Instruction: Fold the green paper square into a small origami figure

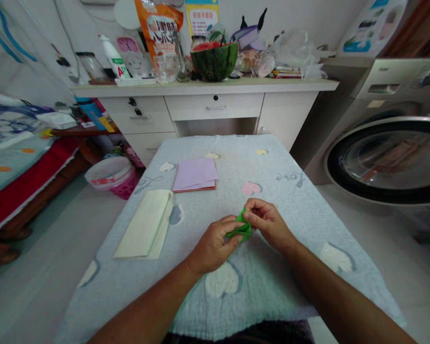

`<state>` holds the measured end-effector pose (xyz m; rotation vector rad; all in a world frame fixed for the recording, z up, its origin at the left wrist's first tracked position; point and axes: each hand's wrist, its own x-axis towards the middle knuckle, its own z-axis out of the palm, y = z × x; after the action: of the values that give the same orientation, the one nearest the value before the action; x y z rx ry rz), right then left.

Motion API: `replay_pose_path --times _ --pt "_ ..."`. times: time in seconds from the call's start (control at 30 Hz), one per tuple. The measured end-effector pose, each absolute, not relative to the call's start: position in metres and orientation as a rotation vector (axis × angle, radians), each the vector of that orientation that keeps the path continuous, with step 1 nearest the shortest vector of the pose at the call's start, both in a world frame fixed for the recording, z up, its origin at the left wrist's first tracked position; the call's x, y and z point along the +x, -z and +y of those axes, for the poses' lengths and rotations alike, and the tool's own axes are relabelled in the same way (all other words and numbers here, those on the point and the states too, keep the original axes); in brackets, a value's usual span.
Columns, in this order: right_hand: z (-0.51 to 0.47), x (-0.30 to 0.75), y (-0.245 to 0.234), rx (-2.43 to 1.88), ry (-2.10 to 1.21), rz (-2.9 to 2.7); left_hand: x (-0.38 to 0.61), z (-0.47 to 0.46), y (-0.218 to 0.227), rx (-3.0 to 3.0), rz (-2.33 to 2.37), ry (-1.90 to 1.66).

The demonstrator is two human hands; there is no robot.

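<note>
A small folded piece of green paper [244, 232] is held between both hands, just above the cloth-covered table. My left hand [218, 242] pinches its left side between thumb and fingers. With thumb and forefinger, my right hand [267, 220] grips a raised part of the paper at its upper right. The fingers hide part of the folds. Farther back on the table lies a small stack of square paper [195, 173], purple on top with a red-orange edge beneath. To the left is a folded pale green sheet [143, 224].
A heart-patterned cloth [286, 272] covers the table. Behind it a white cabinet [215, 106] carries a cut watermelon [215, 62], an orange snack bag [159, 36], bottles and plastic bags. A washing machine [380, 105] stands right; a pink bin [123, 184] and a bed [25, 167] are left.
</note>
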<state>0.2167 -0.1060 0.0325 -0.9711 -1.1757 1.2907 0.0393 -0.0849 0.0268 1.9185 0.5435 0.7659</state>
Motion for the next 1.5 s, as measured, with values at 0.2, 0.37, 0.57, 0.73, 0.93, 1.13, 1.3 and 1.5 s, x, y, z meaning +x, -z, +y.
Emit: replay_pose_path --times 0.2,0.37,0.57,0.73,0.93,1.13,1.3,1.5 --pt "-0.1036 0.2217 -0.0297 -0.949 -1.369 -1.181 0.0382 -0.0855 -0.0277 1.899 0.524 -0.769" --pt "-0.1018 0.226 -0.0298 -0.906 -1.416 -1.262 0.0372 -0.0852 -0.0262 1.911 0.553 -0.789" --pt "-0.1014 0.2238 -0.0327 -0.928 -1.411 -1.258 0.0368 -0.0843 -0.0281 1.953 0.573 -0.772" --pt "-0.1013 0.2219 -0.0317 -0.935 -1.41 -1.231 0.0364 -0.0842 -0.0299 1.985 0.564 -0.765" --pt "-0.1021 0.2219 -0.0303 -0.928 -1.416 -1.229 0.0374 -0.0854 -0.0315 2.006 0.554 -0.782" --pt "-0.1023 0.2233 -0.0293 -0.9 -1.412 -1.232 0.0362 -0.0845 -0.0276 1.993 0.561 -0.768" --pt "-0.1023 0.2245 -0.0308 -0.906 -1.382 -1.237 0.0362 -0.0833 -0.0257 1.987 0.527 -0.754" --pt "-0.1021 0.2249 -0.0352 -0.923 -1.287 -1.274 0.0361 -0.0844 -0.023 1.984 0.513 -0.757"
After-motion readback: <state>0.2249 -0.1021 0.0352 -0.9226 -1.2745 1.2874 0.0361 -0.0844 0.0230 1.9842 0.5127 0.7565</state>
